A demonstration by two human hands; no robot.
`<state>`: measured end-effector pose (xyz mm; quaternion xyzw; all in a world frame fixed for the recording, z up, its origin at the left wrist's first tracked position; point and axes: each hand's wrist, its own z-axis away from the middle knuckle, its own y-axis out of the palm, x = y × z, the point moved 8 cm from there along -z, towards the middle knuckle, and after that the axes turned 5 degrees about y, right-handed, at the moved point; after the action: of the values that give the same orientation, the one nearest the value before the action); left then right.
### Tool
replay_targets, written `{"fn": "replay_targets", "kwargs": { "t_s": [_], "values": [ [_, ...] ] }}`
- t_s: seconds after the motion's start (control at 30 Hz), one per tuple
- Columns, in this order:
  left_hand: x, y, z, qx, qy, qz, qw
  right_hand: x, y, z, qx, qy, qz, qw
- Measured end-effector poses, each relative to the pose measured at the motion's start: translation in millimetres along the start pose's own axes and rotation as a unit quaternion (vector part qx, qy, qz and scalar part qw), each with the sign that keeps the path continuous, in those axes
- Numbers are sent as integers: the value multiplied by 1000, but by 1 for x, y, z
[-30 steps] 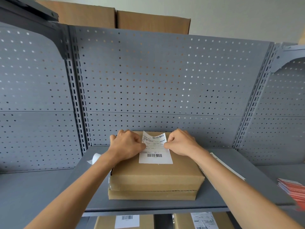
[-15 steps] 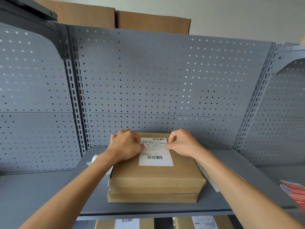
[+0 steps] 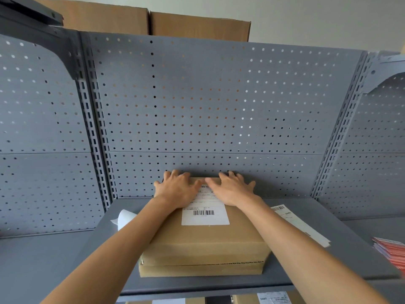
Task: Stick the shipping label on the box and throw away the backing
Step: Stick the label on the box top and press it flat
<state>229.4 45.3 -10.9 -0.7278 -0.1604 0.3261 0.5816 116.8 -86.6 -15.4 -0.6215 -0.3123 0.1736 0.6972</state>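
**Both palms flat, pressing label down**

Neither hand grips anything: left hand point(image 3: 177, 189) and right hand point(image 3: 232, 188) lie spread, fingers splayed, on the far half of the shipping label point(image 3: 206, 212), which sits on top of the box point(image 3: 203, 244). Near half w/ the barcode shows bare between the wrists. Risk, imo: uneven pressing traps a crease or bubble, or a corner stays lifted. Curled white sheet point(image 3: 125, 217) left of box, prob. the backing, not binned yet & could slide off the shelf point(image 3: 328, 270)
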Motion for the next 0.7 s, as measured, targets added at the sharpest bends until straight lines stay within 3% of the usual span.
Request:
{"fn": "replay_targets", "kwargs": {
  "t_s": [0.7],
  "values": [
    [4, 0, -1, -4, -9, -3, 1000, 0, 2, 2, -22, -3, -20, 1000]
  ]
}}
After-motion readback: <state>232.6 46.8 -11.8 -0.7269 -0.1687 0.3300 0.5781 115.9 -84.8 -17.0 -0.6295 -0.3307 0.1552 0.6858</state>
